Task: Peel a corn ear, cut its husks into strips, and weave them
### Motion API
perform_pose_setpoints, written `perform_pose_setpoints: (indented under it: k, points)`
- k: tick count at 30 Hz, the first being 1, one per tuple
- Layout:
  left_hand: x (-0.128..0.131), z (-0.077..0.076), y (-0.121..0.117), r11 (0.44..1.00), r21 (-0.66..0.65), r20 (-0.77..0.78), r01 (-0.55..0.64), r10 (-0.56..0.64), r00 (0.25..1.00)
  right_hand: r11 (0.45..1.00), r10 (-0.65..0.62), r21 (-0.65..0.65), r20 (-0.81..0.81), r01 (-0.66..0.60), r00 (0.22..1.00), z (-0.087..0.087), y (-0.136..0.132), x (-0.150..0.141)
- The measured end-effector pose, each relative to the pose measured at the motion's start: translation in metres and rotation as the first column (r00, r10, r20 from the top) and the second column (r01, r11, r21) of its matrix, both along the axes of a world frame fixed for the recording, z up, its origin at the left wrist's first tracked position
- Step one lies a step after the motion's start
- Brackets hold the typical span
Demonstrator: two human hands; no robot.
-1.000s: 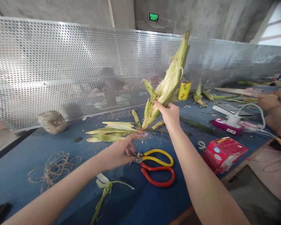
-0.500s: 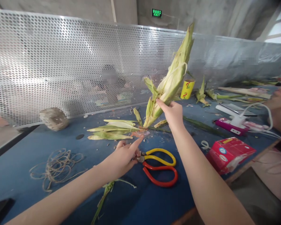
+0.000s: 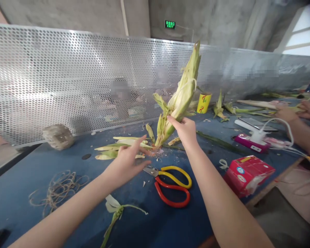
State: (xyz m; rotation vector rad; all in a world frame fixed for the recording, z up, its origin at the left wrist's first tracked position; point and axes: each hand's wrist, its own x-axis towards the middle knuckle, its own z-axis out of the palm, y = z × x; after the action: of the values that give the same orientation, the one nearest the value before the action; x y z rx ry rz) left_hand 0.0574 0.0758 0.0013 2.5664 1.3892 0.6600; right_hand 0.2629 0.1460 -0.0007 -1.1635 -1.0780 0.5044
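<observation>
Fingers of the right hand (image 3: 186,131) are wrapped round the lower part of the husk bundle (image 3: 183,96), thumb on its near face, in the head view. That bundle stands just beyond the scissors (image 3: 163,185), tilted to the right, its base meeting the table (image 3: 201,213) and a pale band (image 3: 195,83) tied about it. Left-hand fingers are spread and appear to hold nothing; the left hand (image 3: 127,160) hovers beside the scissors' tip, in front of the strips (image 3: 108,148) — whether it touches either, I cannot tell. Left of the scissors lies the twine (image 3: 59,189), nearer and to the left a knotted sprig (image 3: 118,210), and to the right a red box (image 3: 250,174). As I judge it, the step in hand is steadying the bundle while the left hand works near its foot; the next move calls for keeping that grip firm — and for the free fingers to close on one chosen piece, clear of the blades.
</observation>
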Motion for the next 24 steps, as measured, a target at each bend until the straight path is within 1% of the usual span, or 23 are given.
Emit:
perform_pose_setpoints:
  k: [3,5,6,9,11,14,16,18,21,24]
  points:
    - [0.002,0.028,-0.003,0.984,0.095,0.183,-0.153,0.134,0.974,0.999,0.041,-0.018,0.012,-0.040,0.999,0.000,0.000,-0.003]
    - [0.004,0.041,-0.004,0.966,0.142,0.254,-0.216,0.175,0.951,0.996,0.082,-0.025,0.039,-0.081,0.996,0.000,-0.001,-0.005]
    - [0.006,0.045,-0.004,0.962,0.150,0.271,-0.229,0.183,0.945,0.994,0.105,-0.032,0.057,-0.104,0.993,0.000,-0.001,-0.006]
    - [0.009,0.047,-0.003,0.962,0.139,0.305,-0.236,0.185,0.934,0.987,0.155,-0.067,0.125,-0.147,0.980,0.000,-0.004,-0.010]
    - [0.008,0.044,-0.001,0.961,0.134,0.357,-0.243,0.182,0.916,0.984,0.169,-0.082,0.163,-0.157,0.972,0.000,-0.006,-0.014]
    - [0.005,0.040,0.002,0.957,0.140,0.448,-0.254,0.168,0.878,0.985,0.168,-0.067,0.220,-0.156,0.961,0.001,-0.012,-0.020]
    - [0.003,0.039,0.003,0.956,0.141,0.488,-0.258,0.159,0.858,0.992,0.124,-0.044,0.281,-0.116,0.952,0.002,-0.016,-0.024]
    - [0.002,0.040,0.003,0.954,0.140,0.515,-0.266,0.159,0.842,0.999,0.053,-0.021,0.357,-0.049,0.933,0.004,-0.022,-0.030]
    - [0.002,0.044,0.001,0.948,0.147,0.550,-0.281,0.158,0.820,0.999,-0.042,0.023,0.465,0.035,0.884,0.007,-0.030,-0.037]
    - [0.000,0.048,0.001,0.938,0.170,0.591,-0.302,0.148,0.793,0.994,-0.105,0.081,0.536,0.073,0.838,0.010,-0.036,-0.042]
